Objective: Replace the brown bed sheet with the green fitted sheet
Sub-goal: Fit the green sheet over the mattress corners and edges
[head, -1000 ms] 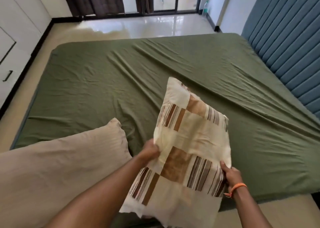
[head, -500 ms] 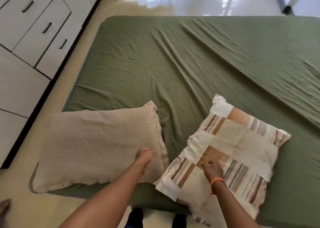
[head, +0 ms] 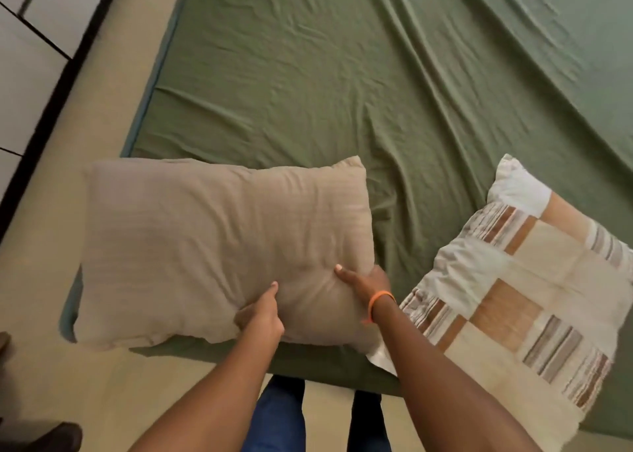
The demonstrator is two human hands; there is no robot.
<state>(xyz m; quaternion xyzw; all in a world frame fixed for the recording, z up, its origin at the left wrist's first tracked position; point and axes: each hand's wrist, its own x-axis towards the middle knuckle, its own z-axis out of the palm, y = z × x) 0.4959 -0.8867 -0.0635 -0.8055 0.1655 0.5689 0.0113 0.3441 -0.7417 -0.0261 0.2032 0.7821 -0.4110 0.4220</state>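
both hands grip the beige pillow [head: 219,246] at its near right corner: left hand [head: 262,318] on the near edge, right hand [head: 364,280] round the corner. its long axis runs leftward across the green fitted sheet [head: 342,74].

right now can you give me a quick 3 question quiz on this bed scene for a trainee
1. True or false: both hands grip the plain beige pillow.
2. Which wrist wears the orange band? A) left B) right
3. Fill in: the patchwork pillow lies on the ___ fitted sheet.

Key: 1 true, the left hand and right hand both hold its near edge; 2 B; 3 green.
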